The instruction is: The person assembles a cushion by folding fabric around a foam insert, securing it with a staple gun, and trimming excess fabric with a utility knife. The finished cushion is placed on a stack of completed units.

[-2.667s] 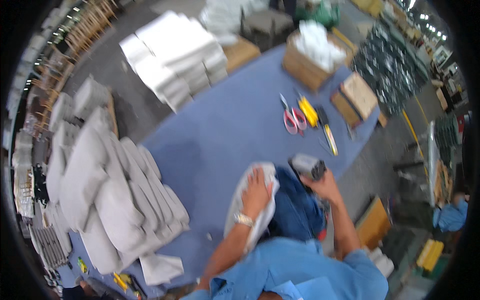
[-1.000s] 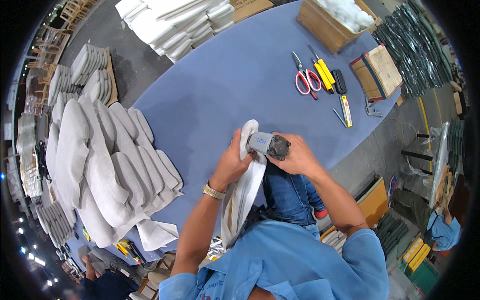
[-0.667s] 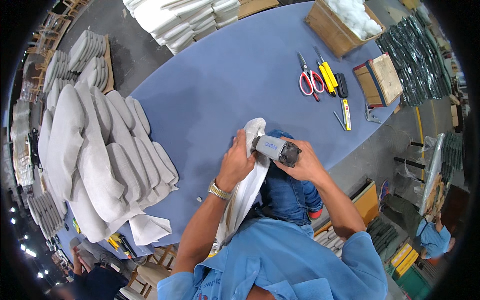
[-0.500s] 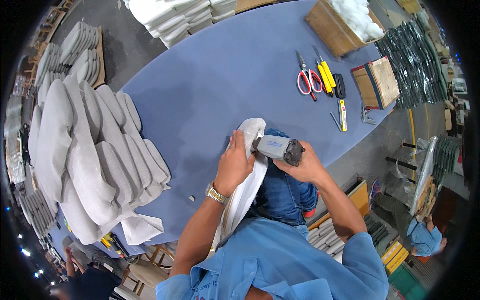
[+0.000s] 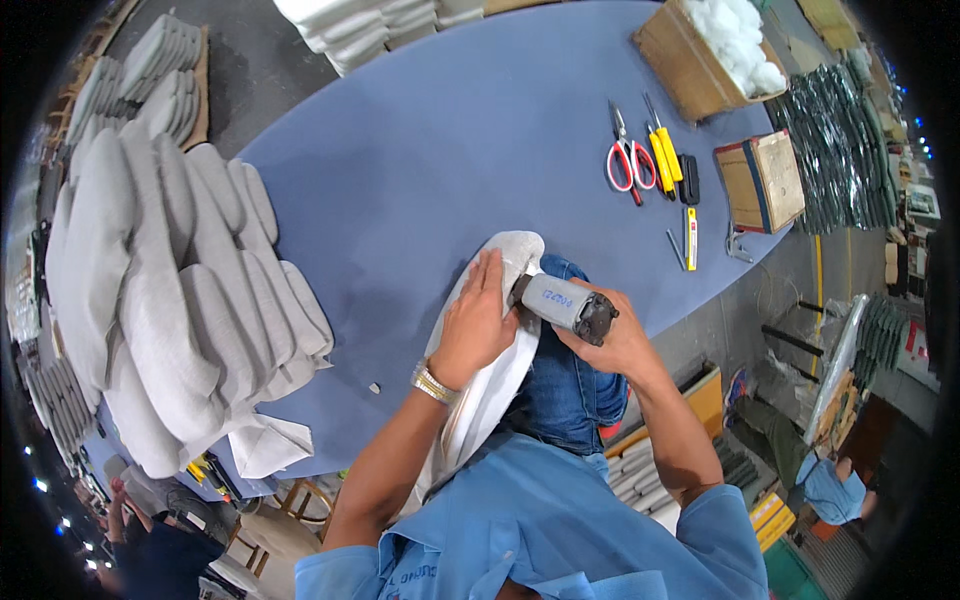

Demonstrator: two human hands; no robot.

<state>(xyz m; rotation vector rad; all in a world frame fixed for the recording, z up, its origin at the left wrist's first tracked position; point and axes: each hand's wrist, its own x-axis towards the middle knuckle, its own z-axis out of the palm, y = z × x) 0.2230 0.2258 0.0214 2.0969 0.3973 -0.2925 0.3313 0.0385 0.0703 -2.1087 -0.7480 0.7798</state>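
Note:
A long pad covered in light grey fabric leans across my lap against the table edge, its white inner side partly showing. My left hand holds it, fingers stretched along the fabric and thumb over the edge. In my right hand is a grey staple gun with a black end cap; its nose meets the pad's edge beside my left thumb. The fingers round its handle are mostly hidden.
Many grey padded pieces are piled on the blue table at left. Scissors, yellow-handled tools and a cutter lie at right. Beyond are a box of white stuffing and a smaller box. Other people are at both lower sides.
The view has shifted slightly. My left hand lies a little flatter along the pad, and the staple gun has turned slightly, its nose still at the pad's edge.

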